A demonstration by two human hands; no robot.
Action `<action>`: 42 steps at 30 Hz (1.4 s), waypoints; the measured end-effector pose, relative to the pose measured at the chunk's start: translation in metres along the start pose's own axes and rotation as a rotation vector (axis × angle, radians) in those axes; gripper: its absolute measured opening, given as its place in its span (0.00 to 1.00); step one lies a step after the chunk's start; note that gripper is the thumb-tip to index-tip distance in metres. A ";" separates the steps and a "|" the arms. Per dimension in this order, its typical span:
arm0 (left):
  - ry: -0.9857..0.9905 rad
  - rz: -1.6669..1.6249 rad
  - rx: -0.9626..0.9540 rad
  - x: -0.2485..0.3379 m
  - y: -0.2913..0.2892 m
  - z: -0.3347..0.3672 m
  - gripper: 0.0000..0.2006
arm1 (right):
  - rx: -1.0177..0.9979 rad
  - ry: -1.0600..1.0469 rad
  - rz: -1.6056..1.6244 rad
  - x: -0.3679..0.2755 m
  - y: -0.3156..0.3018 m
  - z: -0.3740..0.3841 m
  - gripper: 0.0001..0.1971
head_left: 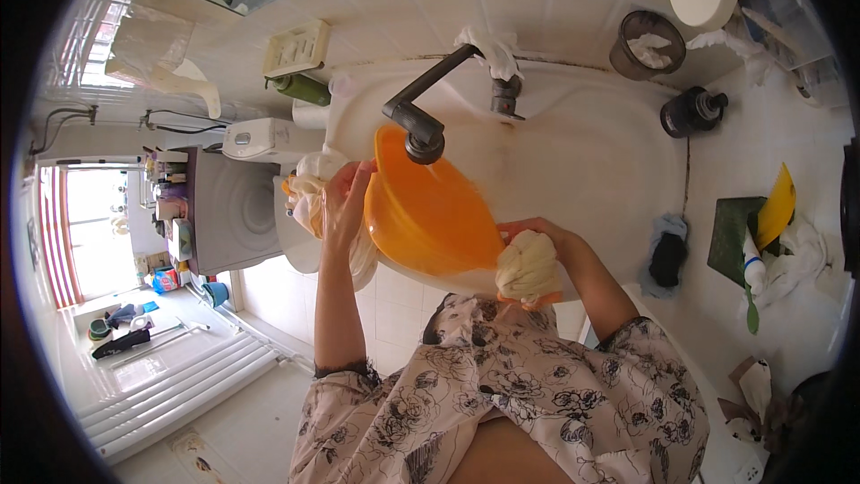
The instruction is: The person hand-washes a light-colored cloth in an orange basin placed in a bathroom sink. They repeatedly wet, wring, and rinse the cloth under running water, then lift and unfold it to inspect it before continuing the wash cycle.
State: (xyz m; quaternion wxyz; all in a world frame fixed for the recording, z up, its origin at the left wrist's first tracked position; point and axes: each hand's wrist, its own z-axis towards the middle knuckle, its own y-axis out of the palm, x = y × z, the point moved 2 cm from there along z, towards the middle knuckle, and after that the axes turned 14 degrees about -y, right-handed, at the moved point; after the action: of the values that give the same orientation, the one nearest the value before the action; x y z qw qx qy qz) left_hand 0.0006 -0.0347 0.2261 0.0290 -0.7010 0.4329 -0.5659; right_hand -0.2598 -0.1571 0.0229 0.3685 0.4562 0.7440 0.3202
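Note:
An orange plastic basin [428, 211] is tilted in a white sink [573, 152], right under the dark faucet spout [421, 136]. My left hand [342, 206] presses against the basin's left rim, fingers spread. My right hand [537, 237] grips the basin's right rim together with a wad of pale yellowish cloth [528, 267]. More pale and orange cloth [309, 193] is bunched behind my left hand, at the sink's left edge.
A grey cup [647, 45] and a dark round jar [690, 112] stand on the counter at the right, along with a dark cloth [667, 255], a green pad [736, 237] and a yellow item [778, 206]. A white washing machine [233, 206] stands to the left.

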 end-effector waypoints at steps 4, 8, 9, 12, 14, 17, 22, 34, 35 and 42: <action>0.026 0.211 0.116 0.006 -0.001 0.007 0.22 | -0.062 0.071 -0.032 0.001 -0.002 -0.006 0.17; -0.038 0.316 0.100 -0.005 0.002 0.006 0.24 | 0.062 0.033 -0.218 -0.006 0.004 -0.028 0.20; -0.049 0.336 0.083 -0.012 0.004 0.005 0.25 | 0.100 -0.020 -0.262 -0.004 0.003 -0.032 0.20; -0.188 0.200 -0.016 -0.024 0.008 -0.003 0.22 | 0.216 -0.320 -0.603 -0.014 0.019 -0.055 0.27; -0.234 -0.130 -0.168 -0.070 0.016 0.003 0.12 | 0.363 -0.469 -0.932 -0.019 0.026 -0.068 0.32; -0.270 -0.353 -0.342 -0.112 0.042 0.008 0.10 | 0.559 -0.579 -1.167 -0.023 0.023 -0.076 0.36; -0.280 -0.603 -0.374 -0.159 0.087 0.037 0.11 | 0.698 -0.576 -1.151 -0.035 0.023 -0.076 0.34; 0.060 -0.212 0.200 -0.194 0.120 0.058 0.10 | 0.702 -0.794 -0.722 -0.051 0.054 -0.086 0.14; 0.078 -0.103 0.263 -0.173 0.119 0.047 0.09 | 0.745 -0.835 -0.646 -0.050 0.050 -0.071 0.13; -0.325 -0.539 -0.618 -0.149 0.158 0.055 0.17 | 1.008 -0.717 -0.577 -0.020 0.041 0.032 0.15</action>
State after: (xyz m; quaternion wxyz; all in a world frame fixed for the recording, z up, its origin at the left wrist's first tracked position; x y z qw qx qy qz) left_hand -0.0432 -0.0627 0.0082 -0.2629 -0.8446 0.3733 -0.2795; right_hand -0.2086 -0.1558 0.0450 0.4052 0.4335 0.7260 -0.3475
